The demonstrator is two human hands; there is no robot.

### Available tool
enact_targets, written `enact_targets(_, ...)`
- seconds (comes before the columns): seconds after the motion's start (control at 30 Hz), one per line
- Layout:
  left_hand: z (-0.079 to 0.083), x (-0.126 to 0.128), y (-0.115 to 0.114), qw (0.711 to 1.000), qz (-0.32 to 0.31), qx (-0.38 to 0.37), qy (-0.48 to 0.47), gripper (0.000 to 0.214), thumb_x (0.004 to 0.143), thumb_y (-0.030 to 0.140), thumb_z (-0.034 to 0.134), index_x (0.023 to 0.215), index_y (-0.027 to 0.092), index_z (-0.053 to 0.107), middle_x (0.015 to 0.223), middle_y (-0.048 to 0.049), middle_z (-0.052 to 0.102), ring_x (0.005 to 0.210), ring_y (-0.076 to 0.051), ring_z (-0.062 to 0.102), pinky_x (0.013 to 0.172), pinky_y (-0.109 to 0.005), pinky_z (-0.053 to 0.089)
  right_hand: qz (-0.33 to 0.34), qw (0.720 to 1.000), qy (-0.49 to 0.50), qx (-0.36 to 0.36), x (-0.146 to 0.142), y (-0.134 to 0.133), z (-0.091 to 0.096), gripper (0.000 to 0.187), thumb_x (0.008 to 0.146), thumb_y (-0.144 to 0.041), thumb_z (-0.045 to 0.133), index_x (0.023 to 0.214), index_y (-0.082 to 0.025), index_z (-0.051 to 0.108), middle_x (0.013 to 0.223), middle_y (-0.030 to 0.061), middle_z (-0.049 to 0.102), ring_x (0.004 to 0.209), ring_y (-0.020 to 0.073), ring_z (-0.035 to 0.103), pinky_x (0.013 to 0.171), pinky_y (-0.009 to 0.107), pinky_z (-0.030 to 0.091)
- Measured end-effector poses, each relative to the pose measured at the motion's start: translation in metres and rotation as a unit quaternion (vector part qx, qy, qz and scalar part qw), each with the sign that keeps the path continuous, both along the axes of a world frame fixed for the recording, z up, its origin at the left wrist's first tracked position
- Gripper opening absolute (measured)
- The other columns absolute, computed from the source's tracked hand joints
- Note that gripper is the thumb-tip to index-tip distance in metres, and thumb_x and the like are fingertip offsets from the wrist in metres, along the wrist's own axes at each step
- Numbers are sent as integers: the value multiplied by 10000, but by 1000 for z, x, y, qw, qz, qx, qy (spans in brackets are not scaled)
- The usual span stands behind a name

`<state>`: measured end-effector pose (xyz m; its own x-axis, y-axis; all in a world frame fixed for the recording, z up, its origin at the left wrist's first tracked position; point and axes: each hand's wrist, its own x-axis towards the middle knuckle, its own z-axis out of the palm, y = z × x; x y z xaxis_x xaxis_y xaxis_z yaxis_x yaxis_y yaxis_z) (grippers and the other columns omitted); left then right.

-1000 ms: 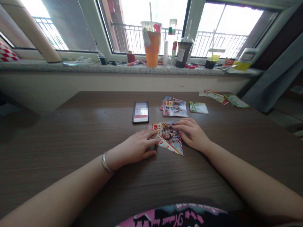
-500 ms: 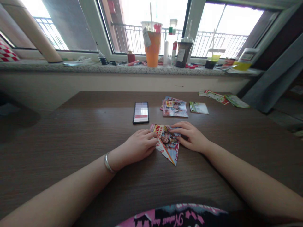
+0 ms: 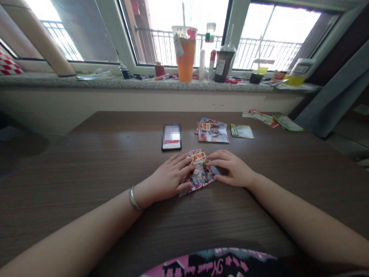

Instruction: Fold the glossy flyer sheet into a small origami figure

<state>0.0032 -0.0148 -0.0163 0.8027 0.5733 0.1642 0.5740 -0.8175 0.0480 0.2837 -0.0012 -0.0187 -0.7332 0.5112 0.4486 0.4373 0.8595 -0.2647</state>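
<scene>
A colourful printed flyer [image 3: 200,171] with a yellow price label lies on the brown table, its lower edge slanting. My left hand [image 3: 175,175] rests over its left side, fingers stretched out and spread flat, hiding that part of the sheet. At the right edge, my right hand [image 3: 230,168] touches the paper with its fingertips, fingers apart. Just beyond the flyer are a phone [image 3: 171,137] lying face up and a small pile of similar flyers [image 3: 213,132].
Green-and-white papers [image 3: 242,131] and more leaflets [image 3: 263,118] lie at the table's far right. Along the windowsill [image 3: 115,83] behind stand an orange drink cup [image 3: 186,57], a dark drink cup [image 3: 224,65], bottles and pens.
The flyer had its left side folded over into a point toward me; now that flap is opened out to the left. My left hand has spread flat over it; the right has barely moved.
</scene>
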Motion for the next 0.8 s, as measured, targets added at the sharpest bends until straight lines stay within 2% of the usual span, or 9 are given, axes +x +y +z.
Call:
enact_targets(0.1,1,1,-1,1000,8,-17,-7,518,904,509,525,1286,160,500,1444,-134,441,1364,-276,361,1157,-476,223,9,1000,-15,-3,0,0,0,431,834,-409,637,1225,-230,601,1237,102,610,1149,235,545,980,450,438)
enact_targets(0.27,-1,1,-1,999,28,-19,-18,482,891,494,553,1261,188,518,1434,-122,436,1356,-298,346,1124,-503,263,27,999,-28,0,-1,-1,1,492,801,-474,664,1222,-227,605,1268,103,602,1189,242,529,1016,466,409)
enact_targets(0.4,-2,-1,2,998,51,5,-27,355,919,392,534,1231,227,564,1270,-96,526,1187,-273,467,1054,-476,344,39,998,-49,-8,-2,-1,2,488,795,-474,671,1212,-229,610,1287,97,600,1199,245,525,1020,473,406)
enact_targets(0.53,-1,1,4,998,57,19,-27,330,939,341,504,1241,222,564,1140,-89,572,1066,-247,505,988,-445,394,48,997,-54,-6,-2,0,2,454,790,-444,678,1179,-213,624,1261,83,623,1197,244,522,1020,462,417)
enact_targets(0.7,5,3,2,998,56,-4,-35,270,938,331,490,1150,195,586,1165,-96,568,1090,-242,513,1019,-453,372,67,996,-60,-16,-4,-3,4,375,809,-347,649,1153,-200,635,1172,65,672,1169,223,547,1008,425,444)
enact_targets(0.8,7,2,0,998,53,-21,-26,400,892,424,554,1223,198,543,1246,-105,537,1169,-270,484,1054,-473,350,72,995,-68,-19,-6,-5,5,325,821,-293,619,1131,-198,651,1162,67,677,1133,215,577,991,409,458)
